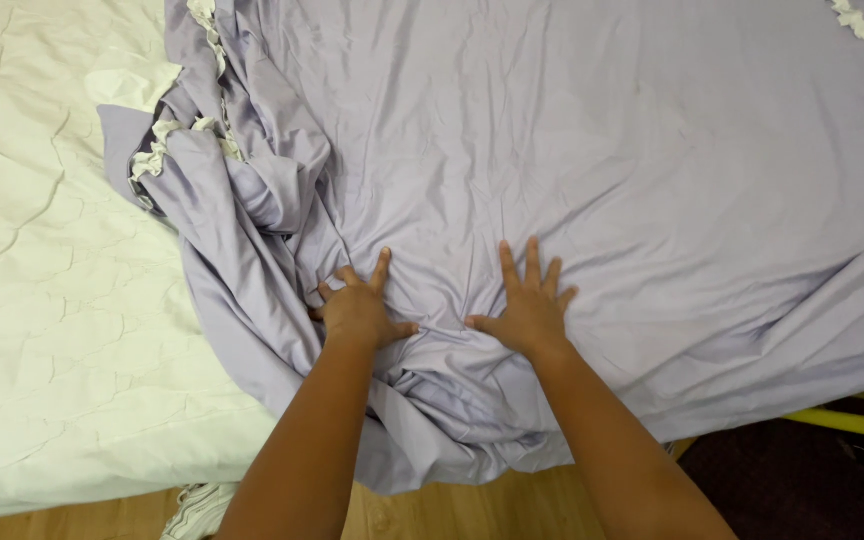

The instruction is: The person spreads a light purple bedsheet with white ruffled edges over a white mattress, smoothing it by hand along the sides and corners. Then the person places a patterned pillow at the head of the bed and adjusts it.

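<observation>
Nearest the camera, a strip of wooden floor (472,500) shows below the bed, with the toe of a white shoe (197,510) at the lower left and a yellow bar (852,423) at the lower right, beside a dark patch of floor. Just above, the lilac sheet (602,150) hangs over the near edge of the bed in a bunched fold between the person's forearms. The left hand (360,312) lies palm down on the sheet with fingers partly spread, its fingertips dug into a knot of creases; it grips nothing. The right hand (527,308) rests flat just beside it, fingers fanned wide, pressing the cloth against the bed. Both hands appear set this way to hold the fabric down and push wrinkles outward, since creases radiate from them. To the left the sheet is heaped in thick folds, its cream ruffled trim (157,155) turned over, and it stops there, leaving the pale quilted mattress cover (42,300) bare. Farther off the sheet lies smoother and wider, offering open room ahead and to the right, where more ruffled trim runs at the far corner.
</observation>
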